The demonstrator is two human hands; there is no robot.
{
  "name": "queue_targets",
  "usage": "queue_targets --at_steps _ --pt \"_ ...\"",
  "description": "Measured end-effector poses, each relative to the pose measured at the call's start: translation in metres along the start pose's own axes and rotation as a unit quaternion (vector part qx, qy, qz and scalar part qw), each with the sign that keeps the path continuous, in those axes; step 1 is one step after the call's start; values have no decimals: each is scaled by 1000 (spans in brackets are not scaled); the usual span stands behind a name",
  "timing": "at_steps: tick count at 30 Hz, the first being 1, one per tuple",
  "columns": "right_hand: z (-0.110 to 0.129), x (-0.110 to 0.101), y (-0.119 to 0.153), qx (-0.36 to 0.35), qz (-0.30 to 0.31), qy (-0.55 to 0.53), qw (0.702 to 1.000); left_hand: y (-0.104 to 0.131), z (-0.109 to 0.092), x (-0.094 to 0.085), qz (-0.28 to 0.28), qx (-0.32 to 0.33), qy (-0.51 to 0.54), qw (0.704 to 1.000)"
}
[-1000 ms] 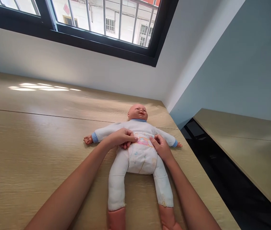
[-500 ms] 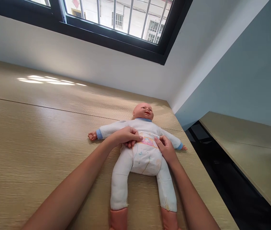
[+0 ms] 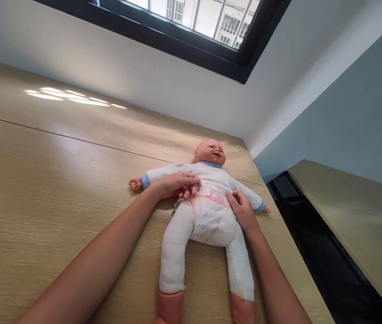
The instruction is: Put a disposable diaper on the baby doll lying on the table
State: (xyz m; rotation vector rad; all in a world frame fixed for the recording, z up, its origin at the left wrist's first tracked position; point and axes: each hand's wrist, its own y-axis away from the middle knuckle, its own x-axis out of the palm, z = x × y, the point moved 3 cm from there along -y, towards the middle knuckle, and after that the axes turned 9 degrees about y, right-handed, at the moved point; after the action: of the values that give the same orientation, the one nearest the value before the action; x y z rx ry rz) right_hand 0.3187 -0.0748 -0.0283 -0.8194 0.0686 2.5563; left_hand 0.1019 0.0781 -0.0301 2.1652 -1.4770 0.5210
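Observation:
A baby doll [image 3: 211, 153] lies on its back, wearing a white top with blue cuffs and a white diaper [image 3: 213, 220] with a printed front band. My left hand [image 3: 179, 185] rests at the diaper's waist on the left side, its fingers curled and the thumb near the forefinger at the waist edge. A pale fastening tab [image 3: 203, 191] lies across the band beside those fingers. On the other side, my right hand [image 3: 243, 209] pinches the diaper's side edge between thumb and fingers. The fingertips of this hand are partly hidden.
The doll lies on a wooden tabletop [image 3: 59, 189] near its right edge. Beyond that edge is a dark gap [image 3: 312, 234], with another wooden surface [image 3: 356, 198] past it. A dark-framed window [image 3: 191, 45] with bars is set in the wall behind.
My left hand has shifted up off the front band, uncovering the pale tab there. My right hand stays at the diaper's side. The camera view has tilted slightly.

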Motion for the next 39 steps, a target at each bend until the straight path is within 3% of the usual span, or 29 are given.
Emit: queue_targets --at_steps 16,23,30,39 --pt "4 1 1 20 -13 -11 1000 0 1 1 14 9 15 1000" --pt "2 3 1 -11 -73 -32 997 1 2 2 20 6 14 1000" --pt "5 7 -2 -46 -125 -28 991 7 4 -1 -8 16 28 999" --pt "14 23 -9 -59 -142 -35 987 18 1 -16 -57 47 33 997"
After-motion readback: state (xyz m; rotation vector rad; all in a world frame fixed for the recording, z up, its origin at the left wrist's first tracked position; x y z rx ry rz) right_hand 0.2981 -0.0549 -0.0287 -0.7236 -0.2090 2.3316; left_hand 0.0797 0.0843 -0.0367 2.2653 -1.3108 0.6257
